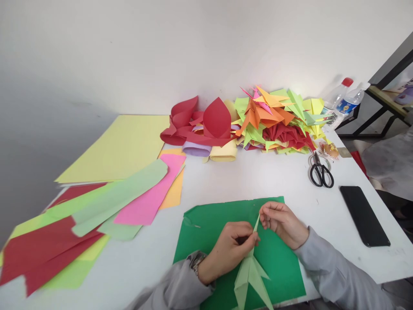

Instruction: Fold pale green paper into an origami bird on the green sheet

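A pale green folded paper figure [251, 272], with several pointed flaps, hangs over a green sheet [206, 228] at the table's front. My left hand [230, 249] pinches its narrow neck between thumb and fingers. Just up and to the right, my right hand [279, 218] has its fingers closed at the thin pointed tip of the same figure. The spot where the right fingertips meet the tip is partly hidden by the fingers.
Folded paper pieces [274, 120] are heaped against the wall beside red curled paper [217, 118]. Coloured strips [142, 193] and yellow sheets [116, 148] lie left. Black-handled scissors [321, 172], a black phone [364, 215] and plastic bottles [348, 101] are on the right.
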The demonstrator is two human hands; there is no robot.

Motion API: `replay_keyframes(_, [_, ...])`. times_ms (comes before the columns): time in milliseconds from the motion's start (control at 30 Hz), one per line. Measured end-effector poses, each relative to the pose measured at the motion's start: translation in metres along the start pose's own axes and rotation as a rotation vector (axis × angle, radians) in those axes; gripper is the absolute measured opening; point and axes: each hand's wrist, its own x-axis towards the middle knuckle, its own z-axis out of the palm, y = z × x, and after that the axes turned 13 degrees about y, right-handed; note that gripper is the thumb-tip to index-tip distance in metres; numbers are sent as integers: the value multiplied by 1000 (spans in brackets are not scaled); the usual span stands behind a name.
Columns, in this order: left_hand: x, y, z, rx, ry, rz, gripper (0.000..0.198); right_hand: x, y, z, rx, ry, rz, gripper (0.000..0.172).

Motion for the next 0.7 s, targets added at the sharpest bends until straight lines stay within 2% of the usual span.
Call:
replay_keyframes(200, [4, 1, -4, -116, 118, -137, 38, -1, 2, 0, -81, -28, -30, 33])
replay_keyframes(433, [8, -2, -4, -319, 269, -340, 34, -3, 7, 1, -302, -170, -133, 40])
replay_keyframes(567, [9, -3, -2, -304, 284, -313, 38, -4, 9, 1, -384, -214, -178, 40])
replay_keyframes(700, [8, -4, 0, -217, 311, -192, 38, -7, 8, 3, -499, -232, -199, 44])
